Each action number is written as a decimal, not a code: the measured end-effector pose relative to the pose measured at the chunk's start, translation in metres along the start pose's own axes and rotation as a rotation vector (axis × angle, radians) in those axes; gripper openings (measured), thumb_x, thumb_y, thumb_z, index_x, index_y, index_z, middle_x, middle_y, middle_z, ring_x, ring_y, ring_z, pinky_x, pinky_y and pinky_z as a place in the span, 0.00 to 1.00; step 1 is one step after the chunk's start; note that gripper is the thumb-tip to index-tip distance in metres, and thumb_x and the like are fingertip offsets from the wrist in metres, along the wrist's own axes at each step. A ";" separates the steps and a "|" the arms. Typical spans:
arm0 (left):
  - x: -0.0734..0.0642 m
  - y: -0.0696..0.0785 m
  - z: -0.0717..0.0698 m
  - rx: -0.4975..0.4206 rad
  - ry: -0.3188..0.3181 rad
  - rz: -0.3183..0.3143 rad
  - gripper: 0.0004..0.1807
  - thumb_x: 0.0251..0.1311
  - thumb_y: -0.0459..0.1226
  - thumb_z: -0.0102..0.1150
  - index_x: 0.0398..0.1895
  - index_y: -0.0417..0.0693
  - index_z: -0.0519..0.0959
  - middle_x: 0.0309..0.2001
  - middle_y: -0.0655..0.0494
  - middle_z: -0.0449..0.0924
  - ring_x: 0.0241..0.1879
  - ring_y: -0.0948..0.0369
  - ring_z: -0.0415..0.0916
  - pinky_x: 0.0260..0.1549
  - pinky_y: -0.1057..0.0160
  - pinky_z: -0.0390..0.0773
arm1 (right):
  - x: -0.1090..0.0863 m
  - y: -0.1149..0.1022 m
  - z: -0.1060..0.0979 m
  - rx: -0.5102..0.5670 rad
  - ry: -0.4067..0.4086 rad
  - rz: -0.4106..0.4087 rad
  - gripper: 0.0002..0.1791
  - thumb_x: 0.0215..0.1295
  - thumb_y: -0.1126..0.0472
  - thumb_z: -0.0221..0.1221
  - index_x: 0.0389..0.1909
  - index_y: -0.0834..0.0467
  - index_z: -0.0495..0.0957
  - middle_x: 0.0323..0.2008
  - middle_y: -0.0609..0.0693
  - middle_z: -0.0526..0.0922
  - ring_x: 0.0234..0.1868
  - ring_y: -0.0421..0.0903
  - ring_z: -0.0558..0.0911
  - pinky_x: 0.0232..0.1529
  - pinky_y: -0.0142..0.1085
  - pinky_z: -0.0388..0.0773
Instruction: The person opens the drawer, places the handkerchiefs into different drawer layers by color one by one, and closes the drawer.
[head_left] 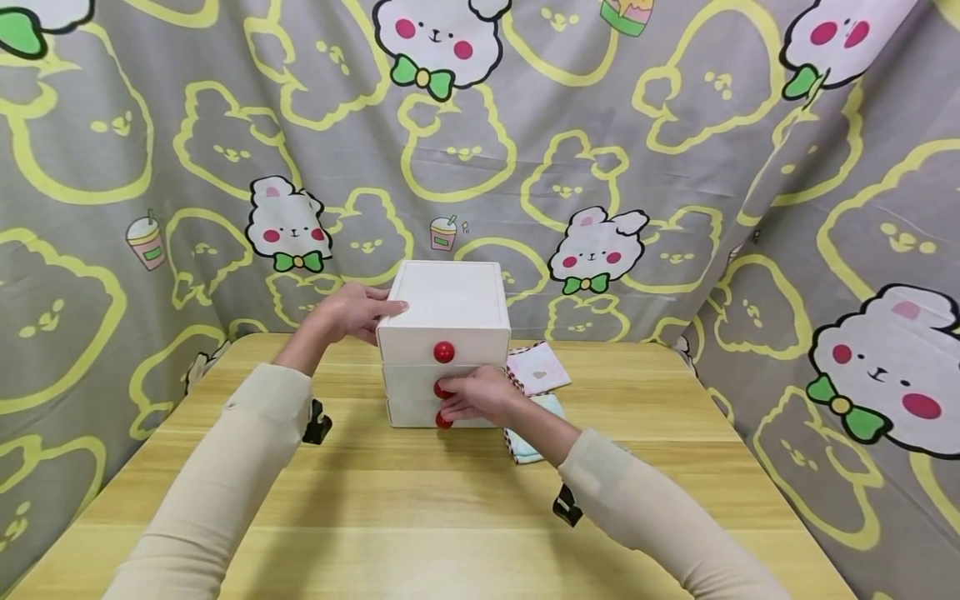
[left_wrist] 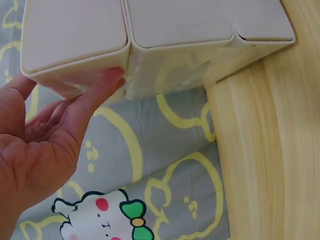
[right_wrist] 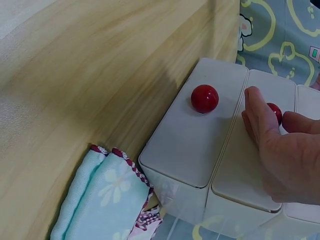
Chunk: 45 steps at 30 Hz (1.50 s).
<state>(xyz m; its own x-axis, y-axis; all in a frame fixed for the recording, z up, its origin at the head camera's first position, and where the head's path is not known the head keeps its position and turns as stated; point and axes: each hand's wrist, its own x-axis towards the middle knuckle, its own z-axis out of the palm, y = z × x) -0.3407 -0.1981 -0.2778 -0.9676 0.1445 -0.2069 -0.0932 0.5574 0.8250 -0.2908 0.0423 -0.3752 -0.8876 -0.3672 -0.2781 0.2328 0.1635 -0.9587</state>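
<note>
A white drawer cabinet (head_left: 444, 300) with three stacked drawers stands on the table, a round red knob on each front. My left hand (head_left: 351, 312) rests against its upper left edge, thumb over the top. In the left wrist view, that hand's (left_wrist: 55, 135) fairly straight fingers touch the side wall beside the top drawer (left_wrist: 75, 30). My right hand (head_left: 487, 396) is at the middle drawer's front, with thumb and fingers around the red knob (right_wrist: 274, 113). The bottom drawer's red knob (right_wrist: 204, 98) is untouched. All three drawers look closed.
A light-blue folded cloth (right_wrist: 105, 192) with a checked edge lies right of the cabinet, and a pink-white cloth (head_left: 542, 368) lies behind it. The wooden table (head_left: 420, 517) extends toward me. A patterned grey curtain (head_left: 465, 192) hangs behind and at both sides.
</note>
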 end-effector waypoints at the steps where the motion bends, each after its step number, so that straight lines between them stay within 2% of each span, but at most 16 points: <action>1: 0.000 0.000 0.000 0.000 0.001 0.000 0.37 0.71 0.51 0.59 0.77 0.47 0.63 0.57 0.38 0.82 0.45 0.54 0.86 0.45 0.54 0.88 | 0.000 0.000 0.000 0.000 0.002 -0.001 0.17 0.71 0.60 0.61 0.50 0.70 0.81 0.44 0.70 0.86 0.37 0.54 0.90 0.49 0.47 0.86; 12: 0.001 -0.001 0.002 0.000 0.001 0.007 0.37 0.71 0.51 0.59 0.77 0.46 0.63 0.57 0.38 0.82 0.45 0.54 0.86 0.43 0.56 0.88 | -0.006 0.004 0.000 -0.030 0.017 -0.002 0.15 0.70 0.59 0.63 0.45 0.70 0.83 0.39 0.67 0.88 0.32 0.49 0.90 0.46 0.45 0.87; 16: 0.001 -0.001 0.002 -0.001 0.003 0.009 0.37 0.71 0.51 0.59 0.77 0.46 0.63 0.57 0.38 0.82 0.43 0.56 0.86 0.42 0.56 0.88 | -0.013 0.005 0.001 -0.044 0.003 0.004 0.17 0.71 0.59 0.63 0.45 0.71 0.84 0.43 0.70 0.86 0.31 0.47 0.89 0.47 0.45 0.87; 19: 0.000 -0.001 0.002 -0.002 0.003 0.008 0.37 0.71 0.51 0.59 0.77 0.46 0.63 0.57 0.38 0.82 0.42 0.56 0.86 0.42 0.56 0.88 | -0.018 0.006 0.002 -0.054 -0.003 0.003 0.17 0.71 0.59 0.63 0.45 0.72 0.83 0.45 0.71 0.86 0.34 0.50 0.90 0.46 0.45 0.87; 23: -0.001 0.000 0.001 0.006 0.001 0.005 0.37 0.71 0.51 0.59 0.77 0.45 0.63 0.58 0.38 0.81 0.43 0.56 0.85 0.43 0.56 0.88 | -0.026 0.006 0.004 -0.081 -0.009 0.001 0.18 0.71 0.58 0.63 0.45 0.73 0.84 0.39 0.67 0.88 0.39 0.55 0.90 0.46 0.46 0.87; 28: -0.002 0.000 0.000 0.014 0.002 -0.002 0.37 0.71 0.51 0.59 0.77 0.46 0.63 0.57 0.39 0.81 0.45 0.54 0.84 0.44 0.56 0.88 | -0.036 0.007 0.008 -0.109 -0.025 -0.005 0.18 0.72 0.58 0.62 0.45 0.73 0.84 0.33 0.60 0.88 0.40 0.56 0.90 0.47 0.45 0.87; 39: -0.002 0.000 0.001 0.000 0.003 0.002 0.37 0.70 0.51 0.60 0.77 0.46 0.63 0.57 0.39 0.82 0.45 0.53 0.85 0.44 0.56 0.88 | -0.058 0.012 0.016 -0.104 -0.047 -0.043 0.17 0.72 0.60 0.62 0.47 0.72 0.84 0.30 0.58 0.87 0.33 0.50 0.88 0.45 0.46 0.88; 45: -0.003 0.002 0.000 0.008 0.005 -0.005 0.38 0.71 0.52 0.59 0.78 0.47 0.62 0.58 0.39 0.81 0.49 0.51 0.84 0.45 0.55 0.87 | -0.066 0.014 0.019 -0.102 -0.037 -0.041 0.17 0.71 0.59 0.62 0.44 0.73 0.85 0.33 0.64 0.88 0.30 0.48 0.88 0.42 0.44 0.88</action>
<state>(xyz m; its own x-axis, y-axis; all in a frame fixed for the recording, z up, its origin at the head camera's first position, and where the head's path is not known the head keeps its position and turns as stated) -0.3381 -0.1973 -0.2760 -0.9683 0.1381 -0.2082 -0.0958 0.5645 0.8198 -0.2214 0.0513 -0.3717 -0.8801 -0.4084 -0.2421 0.1530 0.2389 -0.9589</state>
